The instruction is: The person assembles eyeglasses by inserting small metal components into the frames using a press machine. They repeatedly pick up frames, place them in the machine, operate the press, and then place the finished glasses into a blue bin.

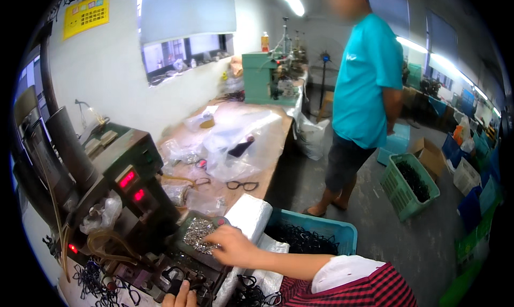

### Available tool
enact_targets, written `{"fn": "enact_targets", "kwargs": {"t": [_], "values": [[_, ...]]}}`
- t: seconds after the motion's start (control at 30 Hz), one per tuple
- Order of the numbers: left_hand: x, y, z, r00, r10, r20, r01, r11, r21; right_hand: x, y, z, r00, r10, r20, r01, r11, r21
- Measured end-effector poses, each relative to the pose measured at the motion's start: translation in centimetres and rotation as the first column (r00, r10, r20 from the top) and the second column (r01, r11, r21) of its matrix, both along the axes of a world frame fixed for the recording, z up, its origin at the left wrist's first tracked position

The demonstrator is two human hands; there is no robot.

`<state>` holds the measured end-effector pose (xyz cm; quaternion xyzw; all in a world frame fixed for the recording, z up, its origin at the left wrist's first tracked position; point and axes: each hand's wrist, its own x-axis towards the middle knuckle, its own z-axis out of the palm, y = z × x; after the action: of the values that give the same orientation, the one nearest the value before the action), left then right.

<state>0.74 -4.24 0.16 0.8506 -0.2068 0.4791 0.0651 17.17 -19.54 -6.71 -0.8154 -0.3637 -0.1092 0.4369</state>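
Note:
My right hand (233, 246) reaches over a small tray (186, 246) heaped with tiny silvery metal parts (199, 235). Its fingers are drawn together at the edge of the pile; whatever they pinch is too small to make out. At the lower edge my left hand (181, 298) is partly cut off, its fingers closed at a black glasses frame (172, 274) by the fixture of a dark green bench machine (134, 162). More black frames (251, 293) lie near my right forearm, and others (93, 280) are piled left of the fixture.
A blue crate (345, 232) of black frames stands right of the bench. Plastic bags (241, 146) and a glasses frame (242, 185) lie on the wooden table. Beyond are a green machine (257, 77), a standing person (358, 87) in a turquoise shirt and a green basket (401, 200).

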Motion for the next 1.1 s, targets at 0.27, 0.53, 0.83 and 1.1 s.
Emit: {"fn": "enact_targets", "kwargs": {"t": [0.27, 0.53, 0.83, 1.1], "values": [[1.6, 0.2, -1.7, 0.996, -0.043, 0.076, 0.050, 0.995, -0.083, 2.3, 1.7, -6.4, 0.960, -0.211, 0.185, 0.238, 0.961, -0.139], [1.5, 0.6, -2.4, 0.998, -0.001, 0.067, 0.007, 0.996, -0.086, 4.7, 3.9, -5.1, 0.977, -0.182, 0.115, 0.179, 0.983, 0.032], [1.3, 0.1, -1.9, 0.995, -0.031, 0.093, 0.037, 0.997, -0.068, 7.0, 8.0, -6.1, 0.818, 0.183, 0.545, -0.037, 0.963, -0.267], [-8.2, 12.3, -8.3, 0.689, 0.724, -0.009, -0.635, 0.598, -0.490, 4.2, 4.2, -3.3, 0.999, 0.016, 0.041, -0.026, 0.966, 0.257]]}}
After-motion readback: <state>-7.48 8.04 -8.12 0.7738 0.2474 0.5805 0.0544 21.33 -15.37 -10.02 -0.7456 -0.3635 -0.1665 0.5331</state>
